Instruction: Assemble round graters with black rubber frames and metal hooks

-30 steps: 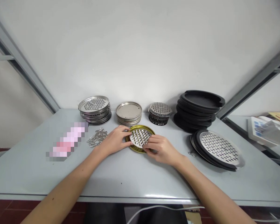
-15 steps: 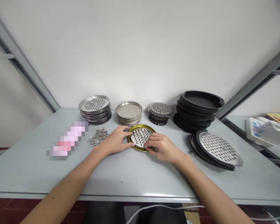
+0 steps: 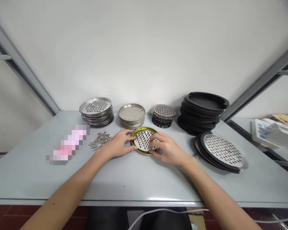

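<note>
Gold dish (image 3: 144, 152): here it is, flat on the grey table (image 3: 134, 179) at the centre of the frame, its rim showing above and below.
Perforated disc (image 3: 143, 140): lying inside that dish, raised holes facing up, right edge partly covered by fingers.
Left hand (image 3: 120, 143): thumb and fingers spread apart, tips touching the dish and disc at their left edge.
Right hand (image 3: 168, 147): fingers curled over the right side of the disc, thumb low by the rim; whether they pinch anything, I cannot tell.
Metal clips (image 3: 100, 140): a loose heap just left of the left hand.
Back row: left to right, silver grater trays (image 3: 96, 108), plain silver dishes (image 3: 132, 113), small grater discs (image 3: 163, 111) and black rings (image 3: 203, 111), all stacked.
Slotted plate (image 3: 223, 150): tilted on a black ring, right of centre, a small clip (image 3: 196, 156) beside it.
Pink item (image 3: 70, 143): pixelated, left of the clips.
</note>
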`<state>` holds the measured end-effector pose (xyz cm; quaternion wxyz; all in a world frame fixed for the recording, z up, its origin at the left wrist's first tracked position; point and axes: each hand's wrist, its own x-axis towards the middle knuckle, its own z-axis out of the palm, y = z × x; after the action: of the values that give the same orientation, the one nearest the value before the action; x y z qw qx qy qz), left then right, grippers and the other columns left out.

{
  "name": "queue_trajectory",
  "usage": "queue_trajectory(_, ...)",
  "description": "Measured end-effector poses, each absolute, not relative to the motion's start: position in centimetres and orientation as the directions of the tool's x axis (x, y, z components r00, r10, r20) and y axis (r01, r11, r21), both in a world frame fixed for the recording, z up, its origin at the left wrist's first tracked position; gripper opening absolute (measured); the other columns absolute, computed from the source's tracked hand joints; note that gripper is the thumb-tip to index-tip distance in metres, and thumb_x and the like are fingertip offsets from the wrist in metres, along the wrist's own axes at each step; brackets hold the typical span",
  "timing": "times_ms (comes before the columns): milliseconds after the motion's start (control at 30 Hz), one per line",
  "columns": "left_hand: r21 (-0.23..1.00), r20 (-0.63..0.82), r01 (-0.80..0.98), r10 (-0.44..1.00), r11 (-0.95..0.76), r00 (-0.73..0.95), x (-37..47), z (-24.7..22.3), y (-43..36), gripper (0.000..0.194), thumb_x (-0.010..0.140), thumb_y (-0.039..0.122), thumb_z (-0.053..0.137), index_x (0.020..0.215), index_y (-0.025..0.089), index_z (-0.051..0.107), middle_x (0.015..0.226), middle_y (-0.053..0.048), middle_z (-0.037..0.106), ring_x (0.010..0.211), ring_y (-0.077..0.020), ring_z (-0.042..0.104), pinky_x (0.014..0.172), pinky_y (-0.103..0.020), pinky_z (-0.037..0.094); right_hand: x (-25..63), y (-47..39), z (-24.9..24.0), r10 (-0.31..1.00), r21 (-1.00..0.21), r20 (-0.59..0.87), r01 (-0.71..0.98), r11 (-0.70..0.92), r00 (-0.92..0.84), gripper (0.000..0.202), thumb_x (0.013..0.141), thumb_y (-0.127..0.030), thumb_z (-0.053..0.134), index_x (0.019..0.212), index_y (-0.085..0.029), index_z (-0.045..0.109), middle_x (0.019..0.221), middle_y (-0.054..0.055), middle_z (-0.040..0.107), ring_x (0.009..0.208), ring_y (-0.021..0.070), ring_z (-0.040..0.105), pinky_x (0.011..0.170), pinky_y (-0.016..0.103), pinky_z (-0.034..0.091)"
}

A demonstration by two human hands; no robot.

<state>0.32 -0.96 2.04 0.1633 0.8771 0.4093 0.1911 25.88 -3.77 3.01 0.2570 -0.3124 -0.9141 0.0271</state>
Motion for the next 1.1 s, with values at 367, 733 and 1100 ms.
queue_trajectory(367, 0.48, 0.19, 0.647, 0.791, -0.592, 0.582, 0.4, 1.9, -0.9, 0.044, 0.083, 0.051, 0.06, 0.118, 0.026, 0.066, 0.135, -0.008, 0.051, 0.125, -0.0278, 0.046, 0.106, -0.044, 0.038, 27.4, -2.7, 3.1, 0.715, -0.283, 0.368, 0.661, 0.695, -0.595, 0.048, 0.073, -0.033, 0.074, 0.117, -0.019, 0.06, 0.118, 0.012, 0.061, 0.107, 0.0268, 0.057, 0.092, 0.043, 0.048)
queue_trajectory(733, 0.446, 0.156, 0.656, 0.774, -0.609, 0.613, 0.4, 2.0, -1.0, 0.044, 0.087, 0.051, 0.055, 0.124, 0.027, 0.062, 0.135, -0.009, 0.05, 0.127, -0.0281, 0.042, 0.106, -0.046, 0.037, 27.9, -2.5, 3.5, 0.717, -0.256, 0.367, 0.677, 0.69, -0.593, 0.046, 0.072, -0.03, 0.077, 0.114, -0.019, 0.062, 0.116, 0.012, 0.062, 0.106, 0.0277, 0.058, 0.092, 0.045, 0.049)
queue_trajectory(1100, 0.4, 0.148, 0.673, 0.768, -0.622, 0.623, 0.5, 1.7, -1.1, 0.046, 0.087, 0.049, 0.055, 0.129, 0.03, 0.056, 0.137, -0.009, 0.048, 0.128, -0.0307, 0.041, 0.106, -0.05, 0.036, 29.0, -2.3, 3.3, 0.812, -0.415, 0.297, 0.698, 0.584, -0.503, 0.047, 0.076, -0.034, 0.072, 0.119, -0.019, 0.061, 0.123, 0.013, 0.06, 0.111, 0.0275, 0.058, 0.096, 0.044, 0.048)
